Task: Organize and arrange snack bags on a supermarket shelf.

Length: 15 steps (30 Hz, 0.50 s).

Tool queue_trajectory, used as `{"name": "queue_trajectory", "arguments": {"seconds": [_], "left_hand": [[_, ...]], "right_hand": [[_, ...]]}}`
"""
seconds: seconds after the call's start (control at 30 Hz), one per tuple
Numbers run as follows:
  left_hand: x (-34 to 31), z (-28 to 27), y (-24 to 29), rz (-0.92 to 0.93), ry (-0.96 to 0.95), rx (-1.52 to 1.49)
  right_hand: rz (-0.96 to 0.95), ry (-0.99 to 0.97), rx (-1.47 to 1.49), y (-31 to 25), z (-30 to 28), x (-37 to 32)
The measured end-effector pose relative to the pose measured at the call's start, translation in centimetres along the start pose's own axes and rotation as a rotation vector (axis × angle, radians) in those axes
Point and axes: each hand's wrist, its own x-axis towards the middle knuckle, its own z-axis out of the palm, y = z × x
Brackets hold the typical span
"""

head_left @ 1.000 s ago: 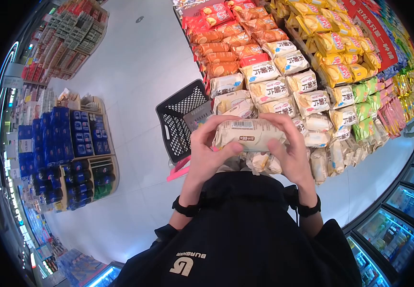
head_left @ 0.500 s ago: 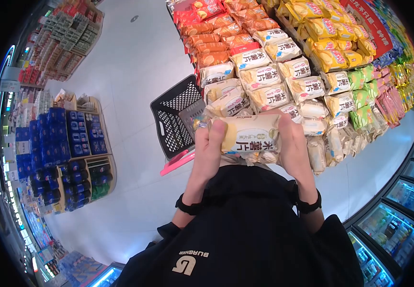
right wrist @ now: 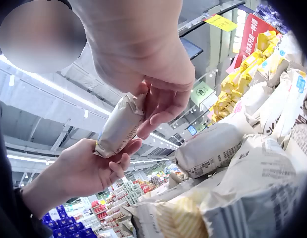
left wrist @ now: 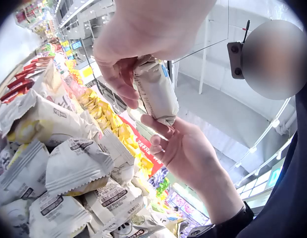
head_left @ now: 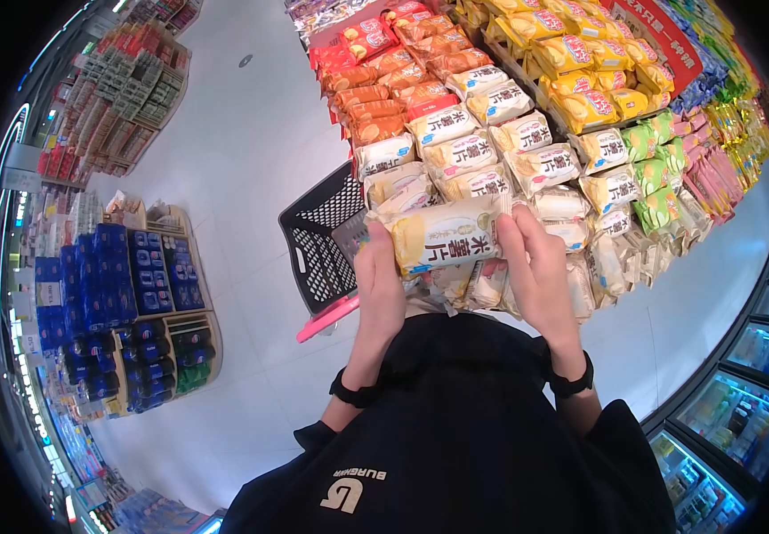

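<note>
A cream-coloured snack packet [head_left: 445,236] with dark printed characters is held level in front of the body, its printed front facing up. The left hand [head_left: 379,283] grips its left end, thumb on top. At the other end the right hand [head_left: 534,267] pinches the packet's crimped edge. From the left wrist view, the packet [left wrist: 157,91] spans between both hands, with the right hand [left wrist: 188,151] at its lower end. The right wrist view shows the left hand's [right wrist: 86,171] fingers under the packet [right wrist: 120,126]. Similar cream packets [head_left: 478,151] lie heaped just beyond.
A black shopping basket [head_left: 318,231] with a pink handle [head_left: 329,319] stands left of the display. Orange packets [head_left: 375,111] and yellow packets [head_left: 580,62] fill the far bins, beside green packets [head_left: 656,165]. Shelves of blue cans [head_left: 100,276] stand left; lit coolers [head_left: 740,409] line the right.
The packet has been turned over, from its barcode side to its printed front. Both hands shifted their grips to its ends, and the packet then moved slightly left and tilted.
</note>
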Motion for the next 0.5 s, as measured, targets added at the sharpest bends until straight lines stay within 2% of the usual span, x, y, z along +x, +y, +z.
{"name": "queue_trajectory", "arguments": {"seconds": [0.07,0.17,0.27,0.37,0.5], "left_hand": [[0.2,0.1,-0.3,0.032,0.047,0.021],[0.8,0.5,-0.8,0.203,0.135,0.189],[0.7,-0.2,-0.4,0.171,0.058,0.330],[0.7,0.6,-0.7,0.257,0.032,0.318],[0.8,1.4,-0.5,0.283,0.067,0.209]], "right_hand": [[-0.022,0.017,-0.074,-0.5,-0.1,0.0],[-0.113,0.058,-0.179,0.6,-0.1,0.0],[-0.230,0.094,-0.351,0.8,-0.6,0.1],[-0.155,0.133,-0.353,0.4,-1.0,0.3],[-0.169,0.134,-0.245,0.7,-1.4,0.9]]}}
